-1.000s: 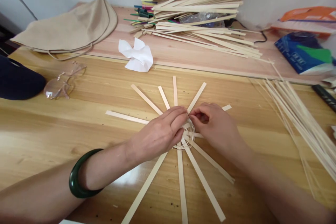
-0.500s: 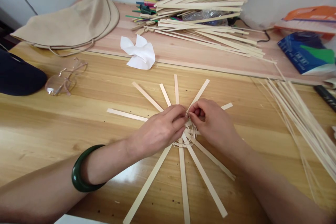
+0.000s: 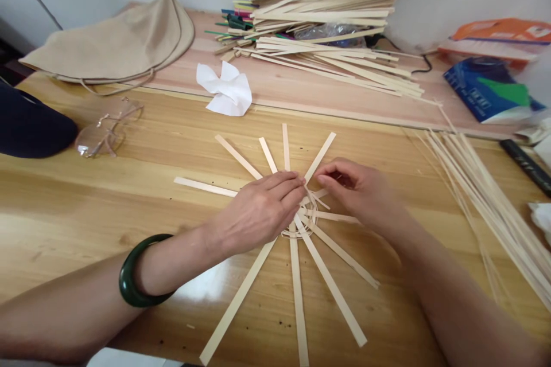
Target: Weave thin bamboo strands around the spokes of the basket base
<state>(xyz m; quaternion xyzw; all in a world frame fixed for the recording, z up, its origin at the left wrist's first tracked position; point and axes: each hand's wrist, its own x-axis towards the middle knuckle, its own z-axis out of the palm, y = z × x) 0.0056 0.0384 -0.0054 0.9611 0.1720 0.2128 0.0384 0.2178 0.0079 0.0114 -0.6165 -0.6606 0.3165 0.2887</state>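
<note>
A round woven base (image 3: pixel 310 223) of thin strips lies on the table, with flat wooden strips (image 3: pixel 331 275) spreading from it like spokes. Over the upper left of this weave rests my left hand (image 3: pixel 267 206), its fingers stretched out flat and its thumb hidden. A dark green bangle (image 3: pixel 133 272) circles that wrist. Just right of the weave, my right hand (image 3: pixel 353 186) is curled, thumb and forefinger close together in a pinch; whatever they hold is too small to make out. A short thin strip end (image 3: pixel 322 202) sticks out of the weave between the hands.
Loose thin strips (image 3: pixel 486 206) lie at the right, beside a black marker-like object (image 3: pixel 527 166). Behind are a strip pile (image 3: pixel 327 6), a blue packet (image 3: pixel 486 92) and crumpled white paper (image 3: pixel 226 89). Eyeglasses (image 3: pixel 107 129) and a beige cloth hat (image 3: pixel 116 40) are at left.
My right hand has moved slightly right, away from my left fingertips. My left hand has flattened from a pinch onto the weave. The view has shifted slightly.
</note>
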